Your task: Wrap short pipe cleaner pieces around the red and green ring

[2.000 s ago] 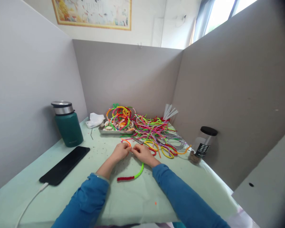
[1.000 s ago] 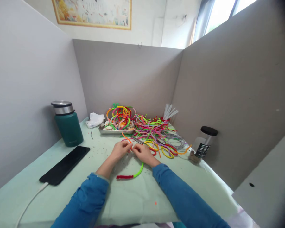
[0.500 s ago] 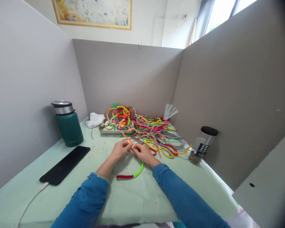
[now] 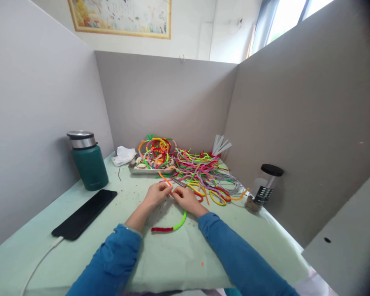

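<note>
My left hand (image 4: 157,194) and my right hand (image 4: 186,198) meet over the middle of the table, fingertips pinched close together. Between them they grip an orange pipe cleaner (image 4: 163,178), whose free end sticks up and away to the left. From beneath my right hand curves a green and red pipe cleaner (image 4: 163,230); whether it joins the orange one is hidden by the fingers. Scissors (image 4: 179,182) lie just beyond my right hand, partly covered by it. Behind them spreads a heap of coloured pipe cleaners (image 4: 200,164).
At the back, a metal tray (image 4: 148,171) carries bent pipe-cleaner shapes and small pieces. White tissue (image 4: 123,156) lies beside it. A green bottle (image 4: 89,164) and a black phone (image 4: 84,214) with a cable stand left. On the right is a black-lidded jar (image 4: 264,189). Grey partitions enclose the table.
</note>
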The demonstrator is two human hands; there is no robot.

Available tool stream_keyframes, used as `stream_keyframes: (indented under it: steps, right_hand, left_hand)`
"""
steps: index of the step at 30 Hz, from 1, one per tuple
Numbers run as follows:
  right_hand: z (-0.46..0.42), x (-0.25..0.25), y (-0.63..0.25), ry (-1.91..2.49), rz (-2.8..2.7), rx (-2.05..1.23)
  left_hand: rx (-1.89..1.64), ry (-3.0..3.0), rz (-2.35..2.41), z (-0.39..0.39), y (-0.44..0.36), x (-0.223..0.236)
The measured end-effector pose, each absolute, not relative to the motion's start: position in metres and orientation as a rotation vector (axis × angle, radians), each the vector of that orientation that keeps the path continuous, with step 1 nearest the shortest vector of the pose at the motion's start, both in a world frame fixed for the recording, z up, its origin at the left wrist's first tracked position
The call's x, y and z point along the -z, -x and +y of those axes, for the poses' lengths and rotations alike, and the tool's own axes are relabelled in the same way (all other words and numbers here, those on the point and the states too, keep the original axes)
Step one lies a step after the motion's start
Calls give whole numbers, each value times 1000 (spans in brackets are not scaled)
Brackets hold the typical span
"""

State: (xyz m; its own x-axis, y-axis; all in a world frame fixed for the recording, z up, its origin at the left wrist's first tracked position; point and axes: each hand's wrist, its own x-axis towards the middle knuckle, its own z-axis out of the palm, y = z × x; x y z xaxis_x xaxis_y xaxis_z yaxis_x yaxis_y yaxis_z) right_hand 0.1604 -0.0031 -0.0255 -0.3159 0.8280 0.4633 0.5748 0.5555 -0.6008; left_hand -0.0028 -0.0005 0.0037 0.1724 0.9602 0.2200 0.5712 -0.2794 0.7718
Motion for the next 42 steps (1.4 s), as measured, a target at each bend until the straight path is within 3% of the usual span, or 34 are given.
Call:
stream_keyframes:
  steps: [42]
  right_hand:
    - [-4, 25, -161, 1114, -2042, -442]
  left_hand:
    - [-930, -1962, 1468, 0, 3, 0]
